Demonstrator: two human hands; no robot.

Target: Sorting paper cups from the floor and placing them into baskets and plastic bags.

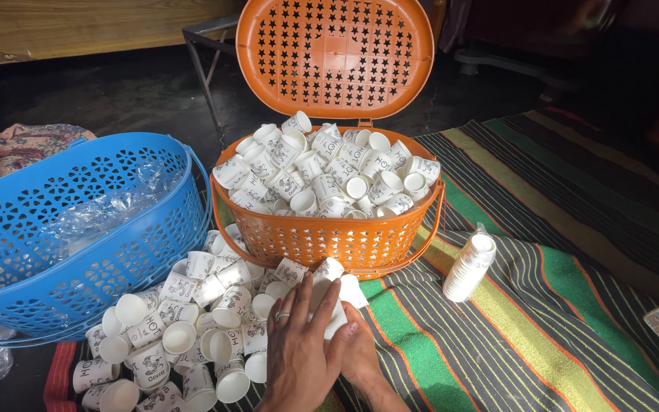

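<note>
My left hand [297, 347], with a ring on one finger, lies over a few white paper cups [339, 294] on the striped mat, just in front of the orange basket. My right hand [361, 352] is tucked beside and partly under the left, its thumb pressed against the same cups. Both hands close around them, and part of the cups is hidden by my fingers. A pile of loose printed white paper cups [192, 328] lies on the mat just left of my hands.
The orange basket [329, 240] is heaped with paper cups [329, 175], and its star-holed lid [335, 53] stands open. The blue basket [78, 252] at left holds clear plastic wrap. A wrapped stack of cups [468, 267] lies on the striped mat [512, 336].
</note>
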